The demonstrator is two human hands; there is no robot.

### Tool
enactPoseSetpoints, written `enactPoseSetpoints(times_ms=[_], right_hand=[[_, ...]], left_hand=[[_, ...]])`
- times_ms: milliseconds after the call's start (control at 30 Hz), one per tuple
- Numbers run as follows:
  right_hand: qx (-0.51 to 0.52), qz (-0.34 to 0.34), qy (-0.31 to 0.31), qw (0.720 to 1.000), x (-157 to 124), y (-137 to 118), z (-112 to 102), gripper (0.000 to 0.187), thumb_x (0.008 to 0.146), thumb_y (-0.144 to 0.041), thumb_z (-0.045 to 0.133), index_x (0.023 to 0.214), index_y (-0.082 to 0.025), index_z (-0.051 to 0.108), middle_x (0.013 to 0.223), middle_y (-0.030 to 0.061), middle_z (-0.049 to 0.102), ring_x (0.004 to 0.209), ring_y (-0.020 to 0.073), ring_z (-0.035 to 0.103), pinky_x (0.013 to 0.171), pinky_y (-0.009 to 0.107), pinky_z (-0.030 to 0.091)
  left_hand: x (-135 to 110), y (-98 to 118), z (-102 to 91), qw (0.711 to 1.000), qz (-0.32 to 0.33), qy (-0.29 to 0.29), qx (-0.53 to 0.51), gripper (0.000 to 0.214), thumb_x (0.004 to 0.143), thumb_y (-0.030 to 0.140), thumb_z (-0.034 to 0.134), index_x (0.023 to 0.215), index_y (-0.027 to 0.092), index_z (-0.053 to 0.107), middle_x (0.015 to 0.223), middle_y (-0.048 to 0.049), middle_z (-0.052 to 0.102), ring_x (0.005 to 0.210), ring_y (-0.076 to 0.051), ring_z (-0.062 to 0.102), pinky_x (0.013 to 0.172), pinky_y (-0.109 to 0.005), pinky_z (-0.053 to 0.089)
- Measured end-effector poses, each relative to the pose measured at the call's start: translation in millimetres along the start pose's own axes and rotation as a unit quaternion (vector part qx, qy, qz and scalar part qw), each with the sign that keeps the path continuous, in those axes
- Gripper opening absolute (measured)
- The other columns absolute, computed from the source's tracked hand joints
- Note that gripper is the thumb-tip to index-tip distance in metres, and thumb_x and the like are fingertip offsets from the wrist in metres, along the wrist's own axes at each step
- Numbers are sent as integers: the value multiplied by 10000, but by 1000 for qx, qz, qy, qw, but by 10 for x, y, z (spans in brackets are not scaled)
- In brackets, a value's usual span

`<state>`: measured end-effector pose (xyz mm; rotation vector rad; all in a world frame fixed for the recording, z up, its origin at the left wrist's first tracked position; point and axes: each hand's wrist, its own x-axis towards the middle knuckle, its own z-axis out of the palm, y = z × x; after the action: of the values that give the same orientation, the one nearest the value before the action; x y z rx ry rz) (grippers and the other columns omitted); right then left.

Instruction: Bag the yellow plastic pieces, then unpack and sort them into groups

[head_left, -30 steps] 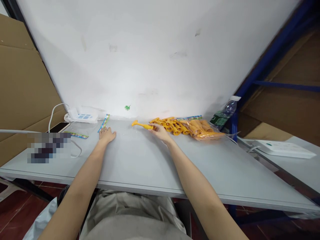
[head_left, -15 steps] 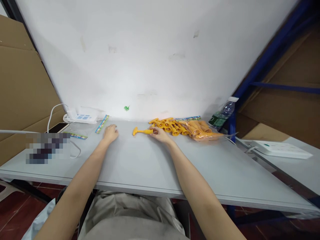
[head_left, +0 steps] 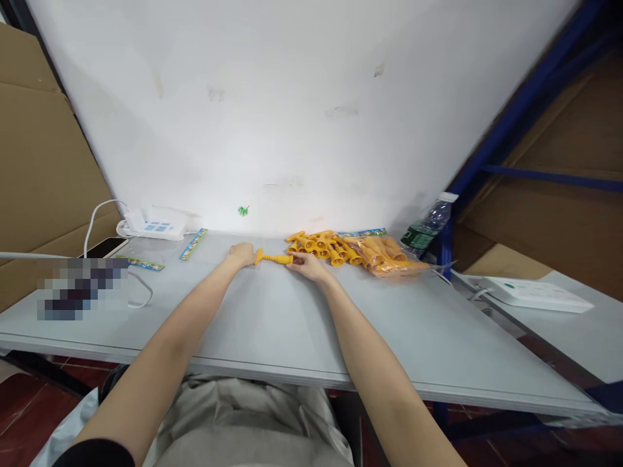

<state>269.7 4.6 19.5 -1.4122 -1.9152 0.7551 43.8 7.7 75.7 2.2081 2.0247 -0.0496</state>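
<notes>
Fingers of our right grip (head_left: 306, 266), in the head view, clasp the right end of a yellow, hammer-shaped plastic toy (head_left: 276, 259), which we have at the middle of the flat gray counter (head_left: 272, 318), its crosspiece to the left. Our left grip (head_left: 242, 253) is at that crosspiece; its fingers are hidden, so we cannot tell whether they grasp it. Beyond our right grip we see similar yellow plastic pieces (head_left: 321, 245) heaped beside a clear plastic bag (head_left: 389, 267) of orange ones.
</notes>
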Motion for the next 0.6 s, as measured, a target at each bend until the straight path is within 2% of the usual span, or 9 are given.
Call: enactPoseSetpoints(times_ms=[100, 167, 300, 433, 533, 600], right_hand=[[1, -2, 3, 1000, 12, 18, 10, 532, 751, -259, 715, 1252, -97, 636, 773, 30, 655, 741, 156, 614, 771, 312, 514], [5, -10, 11, 1000, 23, 14, 18, 523, 743, -256, 722, 1234, -92, 646, 807, 45, 669, 778, 169, 628, 794, 321, 515], [26, -68, 32, 997, 46, -63, 54, 465, 729, -245, 726, 1176, -127, 681, 922, 74, 703, 900, 207, 648, 878, 353, 502], [43, -104, 23, 993, 48, -198, 146, 452, 705, -234, 723, 1144, -133, 699, 1007, 93, 713, 930, 224, 653, 933, 385, 484], [51, -101, -2, 994, 28, -257, 221, 459, 702, -248, 720, 1139, -111, 698, 975, 90, 715, 911, 225, 655, 917, 381, 491], [51, -85, -15, 995, 12, -265, 254, 472, 701, -269, 728, 1140, -98, 696, 906, 75, 713, 883, 221, 653, 886, 365, 503]], left_hand=[[13, -11, -29, 1000, 20, 2, 16, 333, 855, 263, 518, 1117, 113, 659, 1202, -178, 660, 1106, -273, 629, 840, -299, 483], [4, -19, -47, 998, 46, 24, 23, 315, 873, 271, 496, 1097, 128, 665, 1175, -164, 672, 1101, -261, 628, 854, -295, 473], [-54, 3, -70, 987, 135, 81, 34, 268, 882, 259, 465, 1016, 151, 669, 1073, -136, 698, 1024, -242, 644, 837, -299, 459], [-158, 87, -60, 974, 199, 105, 2, 213, 867, 251, 467, 928, 167, 653, 967, -98, 705, 906, -213, 645, 767, -289, 445], [-231, 127, -32, 967, 229, 106, -35, 203, 859, 263, 467, 864, 169, 647, 889, -78, 700, 834, -200, 633, 733, -288, 439], [-256, 96, -17, 965, 234, 107, -57, 225, 869, 284, 460, 839, 171, 652, 901, -76, 700, 848, -198, 632, 767, -296, 443]])
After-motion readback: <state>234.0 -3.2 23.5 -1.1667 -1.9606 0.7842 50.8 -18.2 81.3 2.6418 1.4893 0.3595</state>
